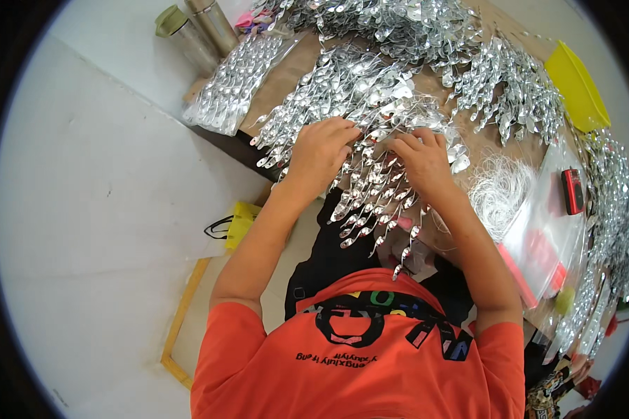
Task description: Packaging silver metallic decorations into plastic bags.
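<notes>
Strands of small silver leaf-shaped pieces (374,192) are being pinched by the left hand (321,150) and right hand (423,159) at the counter (286,77) edge. They are judged light, limp, tangle-prone; best gripped along the string.

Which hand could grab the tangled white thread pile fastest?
Probably the right hand: the white thread pile lies just beside it, while the left hand rests farther away on the shiny silver strands.
</notes>
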`<state>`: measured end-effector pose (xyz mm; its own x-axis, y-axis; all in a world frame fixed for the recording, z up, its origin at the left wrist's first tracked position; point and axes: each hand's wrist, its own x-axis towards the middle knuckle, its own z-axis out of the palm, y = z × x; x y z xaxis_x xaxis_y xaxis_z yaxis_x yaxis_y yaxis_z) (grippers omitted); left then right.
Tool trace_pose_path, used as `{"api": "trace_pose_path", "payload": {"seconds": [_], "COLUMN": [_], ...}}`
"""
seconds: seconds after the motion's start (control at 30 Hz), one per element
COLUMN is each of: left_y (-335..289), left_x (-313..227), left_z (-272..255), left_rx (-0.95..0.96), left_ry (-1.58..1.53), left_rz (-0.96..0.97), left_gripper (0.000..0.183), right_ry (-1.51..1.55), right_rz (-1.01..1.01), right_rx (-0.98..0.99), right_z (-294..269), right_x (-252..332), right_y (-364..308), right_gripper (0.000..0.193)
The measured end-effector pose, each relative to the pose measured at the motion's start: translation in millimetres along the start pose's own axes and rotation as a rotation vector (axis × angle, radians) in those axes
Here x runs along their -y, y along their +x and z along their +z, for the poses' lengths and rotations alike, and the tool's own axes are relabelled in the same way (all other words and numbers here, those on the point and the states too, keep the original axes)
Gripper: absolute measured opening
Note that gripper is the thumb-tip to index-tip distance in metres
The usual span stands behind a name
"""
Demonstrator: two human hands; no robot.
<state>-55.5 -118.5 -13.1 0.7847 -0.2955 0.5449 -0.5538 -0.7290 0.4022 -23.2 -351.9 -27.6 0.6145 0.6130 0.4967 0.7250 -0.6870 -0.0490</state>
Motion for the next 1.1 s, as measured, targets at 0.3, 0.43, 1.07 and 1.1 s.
{"api": "trace_pose_path", "payload": {"seconds": [0.3,0.43,1.07,1.1], "left_y": [2.2,5.3,12.6,12.2], "left_x": [3.7,7.1,11.9,12.5], "left_z": [6.7,5.9,3.4,3.5], "left_rx": [-0.007,-0.006,-0.027,-0.028], "left_ry": [0.143,0.126,0.113,0.113], "left_rz": [0.034,-0.005,0.007,0.008], "left_gripper": [0.02,0.019,0.013,0.013], "right_ry": [0.019,0.013,0.054,0.057], "right_rz": [-0.006,-0.015,0.016,0.012], "right_rx": [0.053,0.041,0.068,0.073], "right_z": [-7.8,-10.5,-10.9,-11.5], "right_x": [-2.6,-4.6,-3.6,-3.3], "right_y": [-7.5,-10.1,-9.1,-8.7], "right_gripper": [0.033,0.031,0.028,0.029]}}
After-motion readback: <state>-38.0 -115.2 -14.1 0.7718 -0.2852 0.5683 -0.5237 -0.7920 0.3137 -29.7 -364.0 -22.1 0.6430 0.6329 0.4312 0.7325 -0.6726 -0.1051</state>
